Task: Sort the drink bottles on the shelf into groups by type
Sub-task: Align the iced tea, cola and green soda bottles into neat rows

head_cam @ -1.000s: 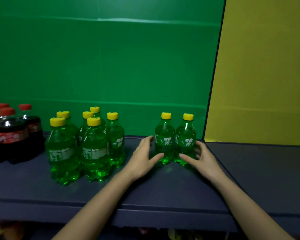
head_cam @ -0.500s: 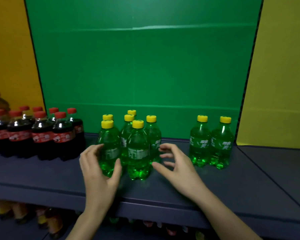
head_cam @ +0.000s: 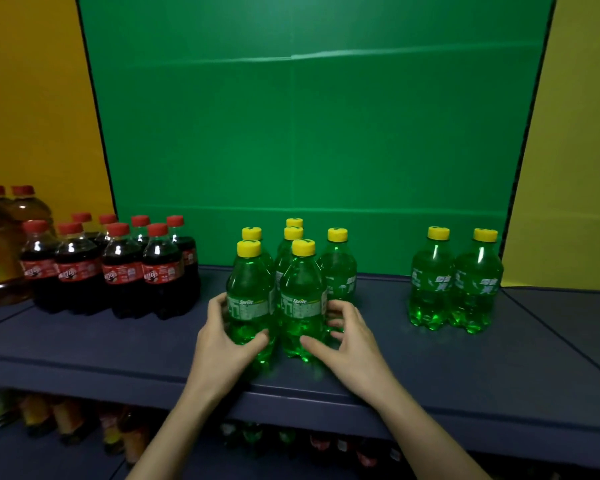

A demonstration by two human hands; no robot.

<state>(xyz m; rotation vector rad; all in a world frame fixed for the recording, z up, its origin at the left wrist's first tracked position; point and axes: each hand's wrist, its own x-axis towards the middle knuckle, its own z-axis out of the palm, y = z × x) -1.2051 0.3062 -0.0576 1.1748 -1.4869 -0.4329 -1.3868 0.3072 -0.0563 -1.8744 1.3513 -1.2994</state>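
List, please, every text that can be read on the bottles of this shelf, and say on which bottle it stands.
"Sprite": label of the front left Sprite bottle.
"Sprite": label of the front right Sprite bottle.
"雪碧": labels of the right pair of Sprite bottles.
Red labels of the cola bottles: white script, blurred.
Small print under "Sprite": unreadable.

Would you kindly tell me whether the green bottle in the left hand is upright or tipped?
Upright: the green bottle stands on its base on the shelf, cap directly above, left hand gripping it.
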